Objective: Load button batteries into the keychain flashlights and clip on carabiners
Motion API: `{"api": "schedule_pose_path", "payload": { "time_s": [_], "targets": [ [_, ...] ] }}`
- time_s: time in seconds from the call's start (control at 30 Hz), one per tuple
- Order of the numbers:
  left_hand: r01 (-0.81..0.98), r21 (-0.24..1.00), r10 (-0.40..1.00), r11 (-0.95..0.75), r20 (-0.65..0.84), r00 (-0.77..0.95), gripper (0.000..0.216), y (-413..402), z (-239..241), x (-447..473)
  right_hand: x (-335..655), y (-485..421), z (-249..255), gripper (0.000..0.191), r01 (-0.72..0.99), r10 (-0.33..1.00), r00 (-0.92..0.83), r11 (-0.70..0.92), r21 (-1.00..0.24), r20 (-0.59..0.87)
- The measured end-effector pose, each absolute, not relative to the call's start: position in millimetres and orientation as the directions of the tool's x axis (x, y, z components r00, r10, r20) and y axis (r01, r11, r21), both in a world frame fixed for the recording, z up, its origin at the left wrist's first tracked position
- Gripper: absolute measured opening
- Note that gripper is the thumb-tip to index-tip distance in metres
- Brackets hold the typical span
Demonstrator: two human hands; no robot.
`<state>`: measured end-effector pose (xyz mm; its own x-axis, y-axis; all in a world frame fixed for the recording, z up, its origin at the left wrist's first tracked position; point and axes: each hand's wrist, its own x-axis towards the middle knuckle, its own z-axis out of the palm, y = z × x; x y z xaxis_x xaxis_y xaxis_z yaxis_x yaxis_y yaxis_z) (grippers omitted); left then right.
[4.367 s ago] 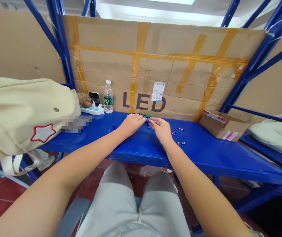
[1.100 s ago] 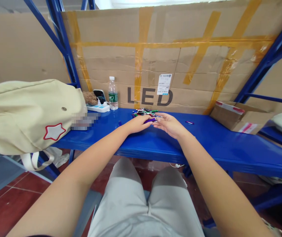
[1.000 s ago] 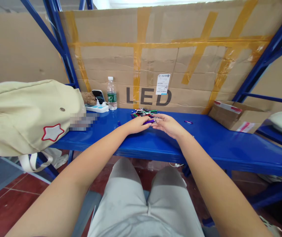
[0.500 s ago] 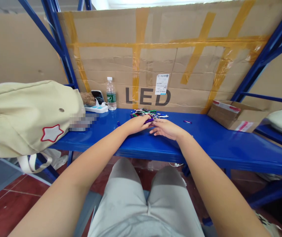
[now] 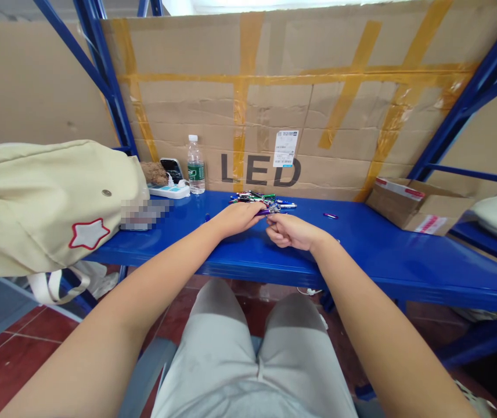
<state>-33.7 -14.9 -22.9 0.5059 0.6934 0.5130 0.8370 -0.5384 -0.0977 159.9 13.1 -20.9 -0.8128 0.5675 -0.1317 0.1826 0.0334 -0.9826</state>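
Observation:
My left hand point(image 5: 245, 216) is closed around a purple pen point(image 5: 266, 212), which points to the right over the blue tabletop point(image 5: 240, 249). My right hand point(image 5: 290, 230) meets it at the pen's right end, its fingers curled in and its fingertips pinched there. How much of the pen lies inside the right fingers is hidden. Just behind both hands is a heap of pens point(image 5: 259, 196) in green, blue, purple and silver. A short purple pen piece point(image 5: 330, 216) lies apart to the right. Beside my left wrist sits a small dark blue piece point(image 5: 207, 217).
A cream bag point(image 5: 48, 203) with a star patch takes up the left end. A water bottle point(image 5: 195, 165), a power strip point(image 5: 169, 190) and a phone point(image 5: 172, 168) stand at the back left. An open cardboard box point(image 5: 414, 206) is on the right, before a large cardboard sheet point(image 5: 179, 116).
The right hand's fingers have curled from loosely spread to closed at the pen's end. The pen in my left hand has turned to lie more level.

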Motion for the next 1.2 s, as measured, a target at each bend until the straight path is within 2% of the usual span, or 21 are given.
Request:
{"api": "schedule_pose_path", "payload": {
  "time_s": [0.17, 0.37, 0.57, 0.97, 1.2],
  "targets": [
    [0.836, -0.095, 0.694, -0.54, 0.513, 0.506, 0.025, -13.7, -21.0, -30.2, 158.2, 14.1, -24.8, 0.03, 0.179, 0.63, -0.777, 0.202, -0.963, -0.012],
    [0.871, 0.019, 0.732, -0.491, 0.552, 0.4, 0.031, -17.8, -11.5, -33.9, 158.5, 20.5, -27.6, 0.033, 0.228, 0.762, -0.626, 0.381, -0.896, 0.164],
    [0.848, -0.036, 0.704, -0.529, 0.539, 0.462, 0.033, -14.3, -13.0, -44.7, 160.7, 22.3, -24.9, 0.036, 0.298, 0.812, -0.514, 0.472, -0.83, 0.278],
    [0.835, -0.257, 0.671, -0.486, 0.502, 0.545, 0.029, -14.3, -16.1, -35.4, 159.5, 24.1, -27.4, 0.035, 0.364, 0.818, -0.508, 0.489, -0.793, 0.271],
    [0.873, -0.265, 0.675, -0.41, 0.555, 0.486, 0.03, -12.7, -19.1, -29.4, 158.9, 20.0, -26.0, 0.042, 0.398, 0.808, -0.54, 0.492, -0.774, 0.235]
  ]
}}
